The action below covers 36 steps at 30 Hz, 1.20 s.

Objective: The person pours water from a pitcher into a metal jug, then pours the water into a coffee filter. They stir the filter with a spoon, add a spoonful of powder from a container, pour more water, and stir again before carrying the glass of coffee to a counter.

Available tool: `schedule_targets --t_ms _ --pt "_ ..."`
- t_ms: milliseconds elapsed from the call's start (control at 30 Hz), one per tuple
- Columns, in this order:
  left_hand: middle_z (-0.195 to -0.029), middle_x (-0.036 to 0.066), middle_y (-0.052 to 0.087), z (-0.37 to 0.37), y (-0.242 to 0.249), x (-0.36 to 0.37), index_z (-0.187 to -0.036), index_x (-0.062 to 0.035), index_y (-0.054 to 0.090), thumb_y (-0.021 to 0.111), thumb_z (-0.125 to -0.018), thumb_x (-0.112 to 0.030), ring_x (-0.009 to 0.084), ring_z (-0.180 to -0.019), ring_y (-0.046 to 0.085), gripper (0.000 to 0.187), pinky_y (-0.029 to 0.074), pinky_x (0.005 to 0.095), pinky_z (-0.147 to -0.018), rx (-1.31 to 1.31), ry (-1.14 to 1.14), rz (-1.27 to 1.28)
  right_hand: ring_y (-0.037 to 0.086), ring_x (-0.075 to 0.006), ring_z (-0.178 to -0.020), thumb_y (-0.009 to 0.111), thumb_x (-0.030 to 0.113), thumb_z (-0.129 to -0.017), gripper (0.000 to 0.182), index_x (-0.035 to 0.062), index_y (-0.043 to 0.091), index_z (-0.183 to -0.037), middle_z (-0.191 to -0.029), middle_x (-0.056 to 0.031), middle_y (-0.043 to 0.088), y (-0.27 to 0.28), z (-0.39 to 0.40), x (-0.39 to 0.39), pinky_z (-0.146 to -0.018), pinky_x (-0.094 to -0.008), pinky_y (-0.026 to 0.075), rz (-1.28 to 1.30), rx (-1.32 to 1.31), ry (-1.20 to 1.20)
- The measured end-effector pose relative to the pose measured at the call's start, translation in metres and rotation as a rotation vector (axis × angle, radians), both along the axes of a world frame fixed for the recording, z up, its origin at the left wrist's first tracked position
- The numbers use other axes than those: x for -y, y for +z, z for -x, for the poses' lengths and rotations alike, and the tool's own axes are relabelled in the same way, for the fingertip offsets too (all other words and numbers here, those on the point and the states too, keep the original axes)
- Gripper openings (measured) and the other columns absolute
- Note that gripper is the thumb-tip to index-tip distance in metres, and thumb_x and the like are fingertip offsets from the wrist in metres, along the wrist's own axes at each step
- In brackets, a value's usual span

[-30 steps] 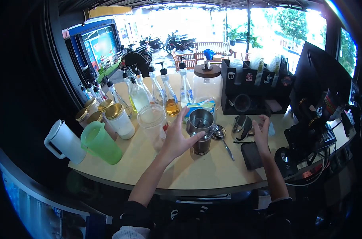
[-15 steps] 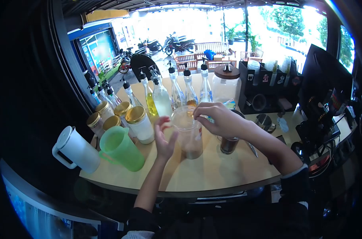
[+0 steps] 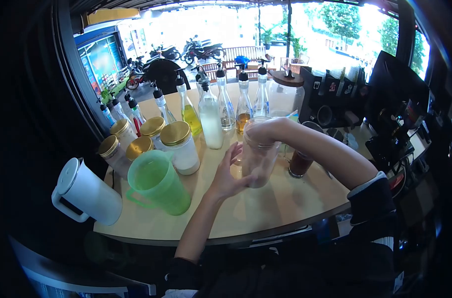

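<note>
A clear wide-mouthed jar (image 3: pixel 259 161) stands a little tilted on the wooden counter. My left hand (image 3: pixel 231 174) is at the jar's left side, fingers spread and thumb against its lower wall. My right hand (image 3: pixel 262 132) reaches into the jar's mouth from the right, bent down at the wrist; its fingers are blurred behind the plastic, so what they hold is hidden. Just right of the jar, partly under my right forearm, stands a glass of dark brown drink (image 3: pixel 300 164). A bottle of cloudy liquid (image 3: pixel 211 121) is behind my left hand.
On the left are a green pitcher (image 3: pixel 159 186), a white pitcher (image 3: pixel 89 193) and several gold-lidded jars (image 3: pixel 176 135). Pump-top bottles (image 3: pixel 188 111) line the back beside a large wooden-lidded jar (image 3: pixel 285 97). A black cup rack (image 3: pixel 330 99) stands at the back right.
My right hand has gone from the jar's rim down into its mouth. My left hand has come to the jar's side. The view has shifted, and the jar now leans slightly.
</note>
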<state>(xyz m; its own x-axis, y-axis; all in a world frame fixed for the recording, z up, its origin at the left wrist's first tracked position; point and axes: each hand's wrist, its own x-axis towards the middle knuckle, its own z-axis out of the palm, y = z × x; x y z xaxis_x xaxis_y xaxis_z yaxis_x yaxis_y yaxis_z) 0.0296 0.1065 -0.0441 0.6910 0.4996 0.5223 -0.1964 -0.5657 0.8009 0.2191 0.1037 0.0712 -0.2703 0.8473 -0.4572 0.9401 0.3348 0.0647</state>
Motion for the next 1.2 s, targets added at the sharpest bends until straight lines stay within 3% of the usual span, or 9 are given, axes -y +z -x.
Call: schedule_targets --t_ms 67,200,300,400,567,767,867,967,1200 --pt "-0.137 0.017 0.044 0.005 0.010 0.004 -0.143 -0.0032 0.024 0.085 -0.066 -0.025 0.0267 -0.130 0.042 0.100 0.035 0.0410 -0.107 -0.020 -0.004 -0.009 0.061 -0.0200 -0.086 0.064 0.024 -0.082 0.025 0.0041 0.069 -0.096 -0.098 -0.0112 0.066 -0.071 -0.048 -0.052 -0.077 -0.0289 0.048 0.034 -0.144 0.008" --pt "-0.133 0.018 0.049 0.003 0.007 0.010 -0.139 0.0000 0.035 0.074 -0.080 -0.021 0.0255 -0.124 0.048 0.074 0.040 0.0375 -0.104 -0.004 0.008 -0.068 0.062 -0.0209 -0.084 0.072 0.027 -0.074 0.032 0.0024 0.070 -0.094 -0.094 -0.0116 0.067 0.027 0.009 0.033 -0.077 -0.0299 0.049 0.098 0.136 0.159" --pt "-0.128 0.018 0.054 0.004 0.007 0.010 -0.134 0.0013 0.043 0.061 -0.090 -0.017 0.0246 -0.123 0.050 0.052 0.040 0.0360 -0.104 0.001 0.014 0.006 0.059 -0.0224 -0.074 0.063 0.029 -0.079 0.028 0.0036 0.068 -0.090 -0.081 -0.0146 0.065 0.041 0.024 0.034 -0.072 -0.0299 0.046 0.149 0.250 0.259" --pt "-0.126 0.018 0.056 0.005 0.007 0.010 -0.133 0.0009 0.045 0.047 -0.097 -0.016 0.0236 -0.121 0.051 0.040 0.039 0.0347 -0.103 0.073 -0.019 0.065 0.064 -0.0235 -0.082 0.079 0.027 -0.063 0.038 -0.0012 0.070 -0.086 -0.087 -0.0137 0.068 0.048 0.029 0.038 -0.075 -0.0322 0.049 0.083 0.278 0.072" --pt "-0.123 0.018 0.058 0.004 0.007 0.010 -0.131 -0.0004 0.047 0.045 -0.098 -0.020 0.0264 -0.118 0.055 0.039 0.043 0.0362 -0.098 0.091 -0.001 0.053 0.065 -0.0255 -0.083 0.077 0.025 -0.065 0.038 -0.0017 0.070 -0.092 -0.089 -0.0152 0.068 0.060 0.027 0.042 -0.072 -0.0336 0.051 0.025 0.049 -0.215" --pt "-0.123 0.018 0.057 0.004 0.011 0.006 -0.131 -0.0004 0.047 0.047 -0.097 -0.020 0.0256 -0.118 0.054 0.040 0.043 0.0356 -0.097 0.092 -0.005 0.086 0.065 -0.0246 -0.073 0.073 0.023 -0.069 0.034 -0.0025 0.069 -0.091 -0.084 -0.0151 0.067 0.043 0.013 0.026 -0.060 -0.0340 0.052 0.018 0.063 -0.165" --pt "-0.123 0.018 0.057 0.007 0.023 0.009 -0.132 -0.0002 0.046 0.049 -0.096 -0.021 0.0264 -0.118 0.054 0.041 0.044 0.0360 -0.097 0.051 -0.001 0.053 0.062 -0.0266 -0.073 0.066 0.017 -0.074 0.024 -0.0033 0.068 -0.088 -0.083 -0.0174 0.066 0.050 0.016 0.030 -0.068 -0.0359 0.048 0.057 0.055 -0.197" --pt "-0.123 0.018 0.057 0.012 0.033 0.011 -0.132 -0.0002 0.045 0.051 -0.096 -0.022 0.0273 -0.117 0.055 0.043 0.045 0.0367 -0.096 0.016 0.001 0.007 0.064 -0.0227 -0.066 0.069 0.021 -0.072 0.029 -0.0036 0.069 -0.087 -0.077 -0.0145 0.066 0.049 0.013 0.025 -0.055 -0.0333 0.050 0.069 0.062 -0.170" --pt "-0.124 0.020 0.056 0.018 0.035 0.008 -0.132 0.0000 0.045 0.053 -0.094 -0.022 0.0280 -0.115 0.056 0.045 0.046 0.0379 -0.095 -0.026 0.004 -0.044 0.063 -0.0233 -0.062 0.069 0.020 -0.070 0.028 -0.0040 0.068 -0.085 -0.072 -0.0145 0.064 0.059 0.018 0.030 -0.053 -0.0335 0.049 0.032 -0.001 -0.248"
